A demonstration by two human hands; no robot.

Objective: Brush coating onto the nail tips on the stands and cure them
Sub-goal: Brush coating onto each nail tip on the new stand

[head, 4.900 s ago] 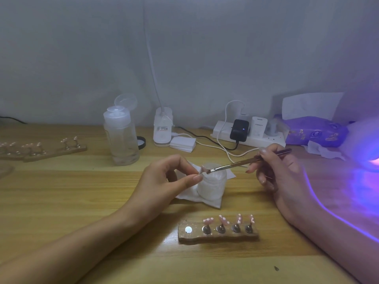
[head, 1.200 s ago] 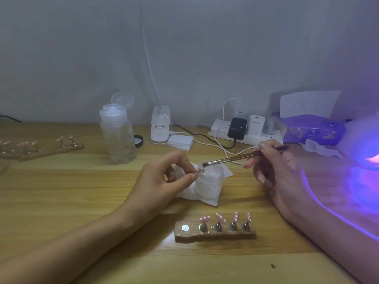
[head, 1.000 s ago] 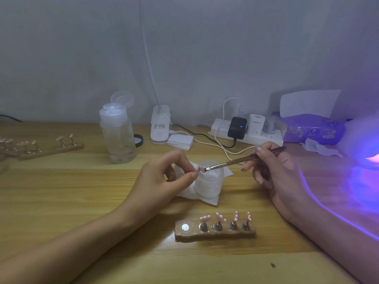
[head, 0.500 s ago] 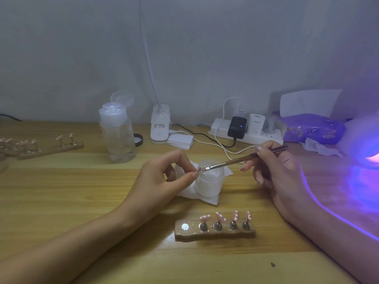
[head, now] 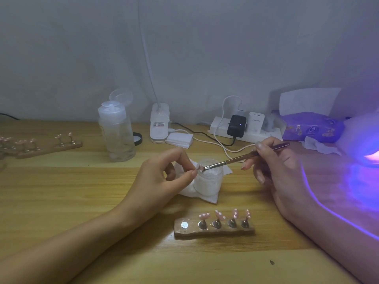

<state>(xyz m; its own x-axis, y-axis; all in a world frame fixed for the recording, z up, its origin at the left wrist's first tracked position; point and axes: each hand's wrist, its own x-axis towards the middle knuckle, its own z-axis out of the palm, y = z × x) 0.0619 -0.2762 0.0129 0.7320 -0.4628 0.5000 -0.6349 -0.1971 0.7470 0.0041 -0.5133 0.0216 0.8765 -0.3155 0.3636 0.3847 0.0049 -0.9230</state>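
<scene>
Centrally, I see both hands meeting over a small frosted white jar (head: 208, 181) that stands open on a folded white tissue (head: 206, 197) on the wooden surface (head: 61, 191).

The left hand (head: 162, 181) comes in from the lower left. Its thumb and forefinger are closed together on a tiny pale pink nail tip (head: 199, 167), holding it just above the jar's rim. The other fingers are curled loosely behind.

The right hand (head: 281, 167) comes in from the right. It grips a thin brush (head: 246, 155) the way one holds a pen, with the fingers wrapped round the handle. The brush slants down to the left, and its bristles touch the pinched nail tip.

Nearer to me, in front of the jar, a low stand (head: 215, 233) lies on the surface, apart from both hands. Four upright pegs on it carry pink nail tips (head: 219, 215) dotted with white, and a bare shiny disc sits at its left end. A second, longer stand (head: 49, 148) with more tips lies far off at the left edge.

A violet glow spreads over the surface from a curing lamp (head: 367, 140) at the right edge, and it tints the right forearm.

Along the wall stand a clear pump bottle (head: 117, 138) with its lid flipped up, a white lamp base (head: 159, 124), a stack of white pads (head: 180, 140), a white power strip (head: 246, 134) with a black charger (head: 236, 126) plugged in, and a purple pack of wipes (head: 311, 127).
</scene>
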